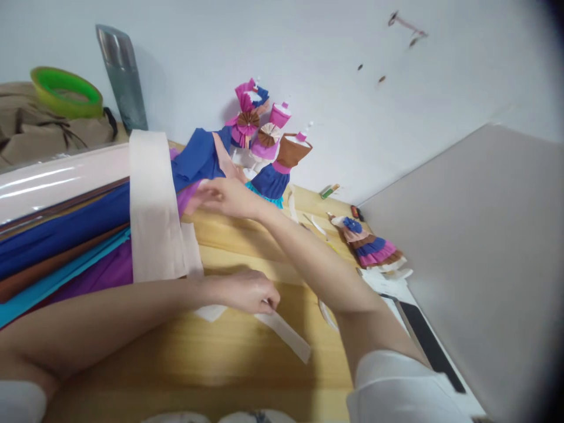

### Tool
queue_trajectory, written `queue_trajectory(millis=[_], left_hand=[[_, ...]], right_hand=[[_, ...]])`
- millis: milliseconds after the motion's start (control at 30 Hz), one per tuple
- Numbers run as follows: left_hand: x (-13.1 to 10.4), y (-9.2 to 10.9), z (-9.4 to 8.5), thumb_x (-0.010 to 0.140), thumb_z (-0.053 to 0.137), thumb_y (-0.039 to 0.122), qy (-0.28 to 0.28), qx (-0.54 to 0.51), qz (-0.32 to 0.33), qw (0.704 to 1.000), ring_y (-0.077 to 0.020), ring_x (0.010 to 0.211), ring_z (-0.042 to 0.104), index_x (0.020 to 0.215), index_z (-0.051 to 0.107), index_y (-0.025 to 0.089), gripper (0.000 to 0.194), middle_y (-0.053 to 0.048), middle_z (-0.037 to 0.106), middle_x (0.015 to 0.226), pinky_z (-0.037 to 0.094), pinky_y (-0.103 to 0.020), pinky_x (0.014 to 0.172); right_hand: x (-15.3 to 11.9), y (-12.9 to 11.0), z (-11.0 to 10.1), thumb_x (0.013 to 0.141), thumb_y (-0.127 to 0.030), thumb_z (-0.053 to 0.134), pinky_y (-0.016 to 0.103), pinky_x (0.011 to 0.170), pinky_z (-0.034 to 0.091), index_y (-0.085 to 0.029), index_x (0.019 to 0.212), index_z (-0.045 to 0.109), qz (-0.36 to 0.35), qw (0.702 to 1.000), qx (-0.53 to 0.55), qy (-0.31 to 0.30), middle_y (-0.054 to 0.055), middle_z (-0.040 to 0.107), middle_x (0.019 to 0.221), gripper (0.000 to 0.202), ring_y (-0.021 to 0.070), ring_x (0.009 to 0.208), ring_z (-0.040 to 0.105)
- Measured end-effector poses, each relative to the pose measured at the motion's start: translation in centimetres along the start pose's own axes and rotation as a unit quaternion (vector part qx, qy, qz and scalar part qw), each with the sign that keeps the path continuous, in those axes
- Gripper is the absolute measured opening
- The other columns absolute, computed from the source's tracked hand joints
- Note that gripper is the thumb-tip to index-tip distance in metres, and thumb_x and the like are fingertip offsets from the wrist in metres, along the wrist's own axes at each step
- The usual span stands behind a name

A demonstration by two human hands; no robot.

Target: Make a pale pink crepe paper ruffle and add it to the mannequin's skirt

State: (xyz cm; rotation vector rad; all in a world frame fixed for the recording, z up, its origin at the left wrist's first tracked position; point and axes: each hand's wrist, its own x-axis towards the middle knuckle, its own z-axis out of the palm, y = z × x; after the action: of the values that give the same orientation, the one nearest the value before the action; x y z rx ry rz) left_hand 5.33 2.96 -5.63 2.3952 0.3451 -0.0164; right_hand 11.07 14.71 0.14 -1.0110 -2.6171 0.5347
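Just below the middle of the frame, the left hand (244,291) is pinching one end of a pale strip (286,335), thumb and fingertips pressing together without a visible gap. The strip's free end is pointing toward the lower right, above or on the table (220,370); which of the two, the view is not showing. Near the centre, the right hand (227,197) is hovering at the purple sheet (187,197), just below the blue sheet (198,155). Its fingers are bending inward, but how far that grip is opening, and whether it is holding any sheet, cannot be told.

At the left, a wide pale band (154,205) is lying across the coloured rolls (66,229). At the upper centre, small dressed figures (271,181) are standing just beyond the right hand, and another dress (374,249) is lying toward the right.

Judging from this, the person is probably picking among the sheets while holding the strip aside. The moment seems to be calling for a light pinch on one layer, with the left hand holding the strip clear, since such thin stuff is likely creasing easily.
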Motion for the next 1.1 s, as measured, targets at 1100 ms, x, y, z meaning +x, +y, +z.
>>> queue_trajectory(millis=[1100], left_hand=[[-1.4, 2.5, -4.5, 0.087, 0.060, 0.031, 0.247, -0.008, -0.060, 0.967, -0.0156, 0.071, 0.055, 0.100, 0.073, 0.019, 0.022, -0.001, 0.067, 0.076, 0.031, -0.027, 0.063]], right_hand=[[-20.8, -5.1, 0.7, 0.072, -0.021, 0.060, 0.025, 0.054, 0.032, -0.021, 0.064, 0.043, 0.291, 0.921, 0.240, 0.093, -0.004, 0.042, 0.062, 0.019, 0.0111, 0.059, 0.039]])
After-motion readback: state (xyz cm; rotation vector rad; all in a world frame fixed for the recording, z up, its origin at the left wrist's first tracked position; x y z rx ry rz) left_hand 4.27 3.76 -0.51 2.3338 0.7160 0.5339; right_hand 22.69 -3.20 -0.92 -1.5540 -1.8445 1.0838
